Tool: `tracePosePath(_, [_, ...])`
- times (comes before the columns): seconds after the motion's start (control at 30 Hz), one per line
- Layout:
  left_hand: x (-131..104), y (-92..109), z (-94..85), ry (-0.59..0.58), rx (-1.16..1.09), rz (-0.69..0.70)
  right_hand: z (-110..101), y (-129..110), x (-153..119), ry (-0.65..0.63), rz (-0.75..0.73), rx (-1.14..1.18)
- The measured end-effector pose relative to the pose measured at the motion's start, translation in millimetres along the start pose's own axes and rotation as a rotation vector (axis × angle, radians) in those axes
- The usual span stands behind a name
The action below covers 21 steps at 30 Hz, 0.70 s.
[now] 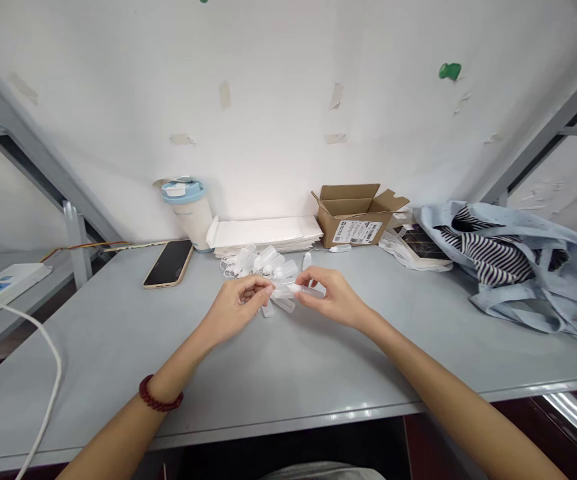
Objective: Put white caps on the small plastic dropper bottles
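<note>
A pile of small clear plastic tubes [271, 259] with white ends and thin white loops lies on the grey table [298, 373]. My right hand [331, 293] pinches one clear tube [313, 291] between thumb and fingers at the right side of the pile. Its white end points toward my left hand [243, 303]. The left fingers are curled, with thumb and forefinger pressed together close to that end; what they grip is too small to tell. More loose tubes [285, 305] lie between and behind both hands.
Behind the pile sits a stack of white envelopes [268, 232], with a blue-lidded cup [191, 210] and a phone [169, 264] to its left. An open cardboard box [353, 220] and a blue cloth bag [528, 267] stand right. A white cable [51, 347] crosses the left edge.
</note>
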<state>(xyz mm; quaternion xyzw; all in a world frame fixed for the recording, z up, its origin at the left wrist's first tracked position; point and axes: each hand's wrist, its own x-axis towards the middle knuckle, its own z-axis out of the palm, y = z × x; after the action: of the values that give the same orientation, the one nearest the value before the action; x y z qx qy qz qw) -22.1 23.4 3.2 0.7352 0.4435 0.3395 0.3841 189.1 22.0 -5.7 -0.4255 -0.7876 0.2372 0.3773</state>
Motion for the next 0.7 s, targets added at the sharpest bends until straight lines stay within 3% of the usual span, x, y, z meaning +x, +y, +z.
tracePosePath(0.33, [1.2, -4.0, 3.5, -0.091, -0.003, -0.002, 1.2, -2.8, -1.7, -0.029, -0.036, 0.022])
tracePosePath(0.7, [0.7, -5.4, 5.4, -0.109, 0.004, 0.001, 2.0, -6.2, -2.7, -0.065, -0.057, 0.024])
